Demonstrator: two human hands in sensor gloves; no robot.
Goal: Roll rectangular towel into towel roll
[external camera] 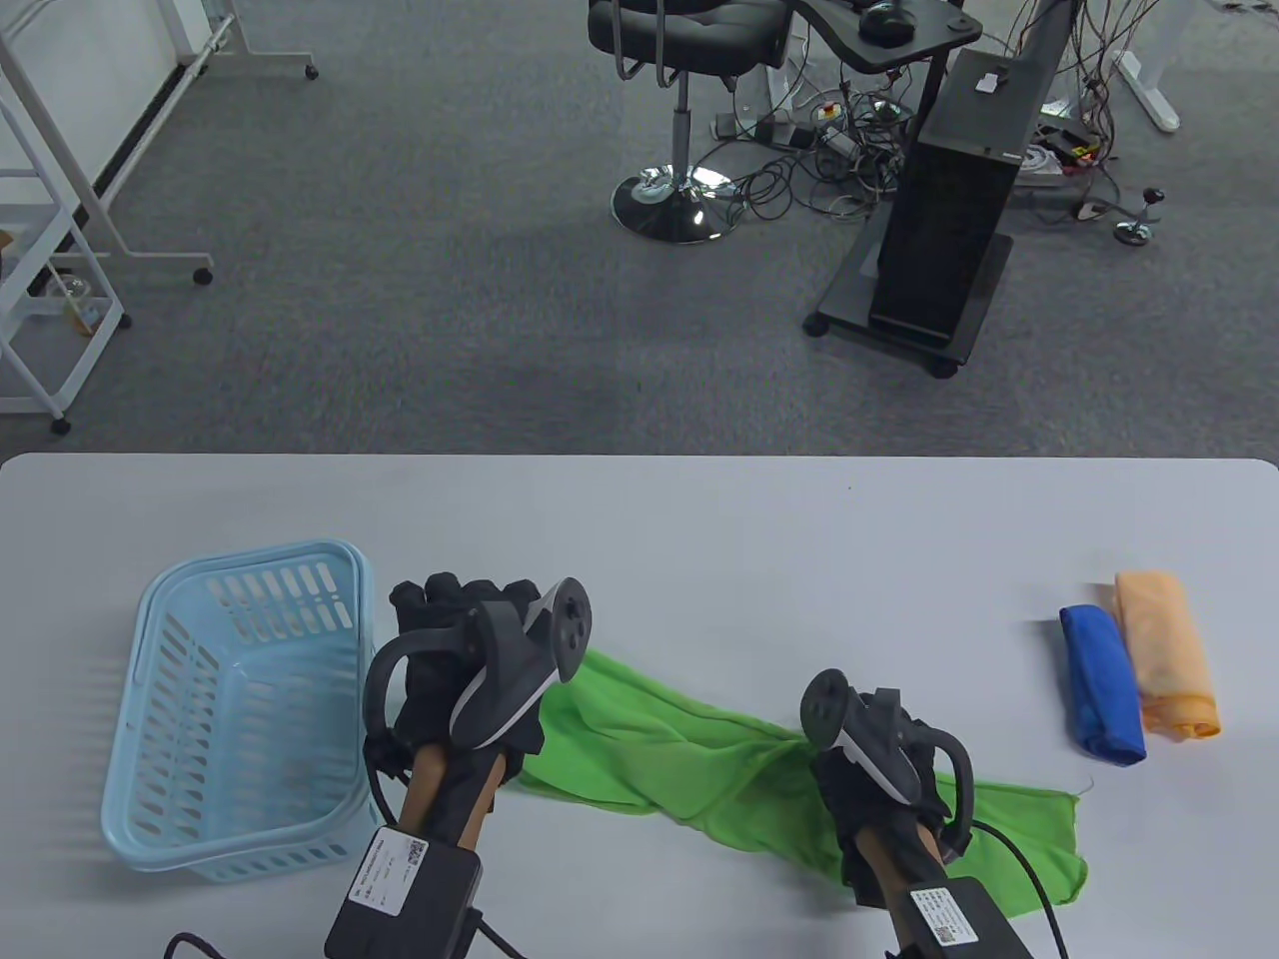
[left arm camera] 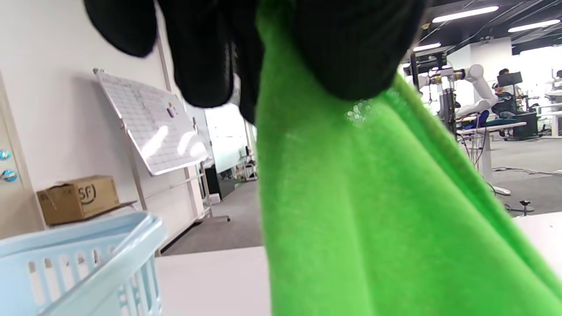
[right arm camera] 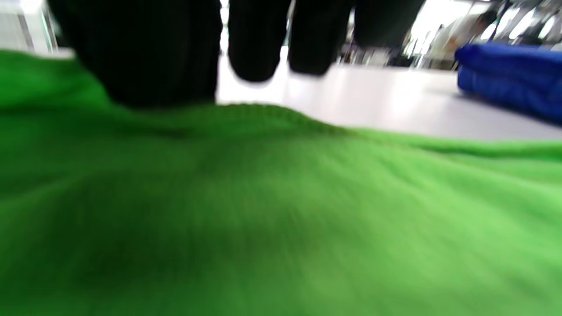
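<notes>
White table, green towel stretched between left grip pinching, right grip clutching.

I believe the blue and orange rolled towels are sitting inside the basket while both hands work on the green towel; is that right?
Not quite. The blue and orange rolls lie on the table, far right; the basket, far left, holds no towels, as the table view shows. The rest stands: left hand and right hand are on the green towel.
</notes>
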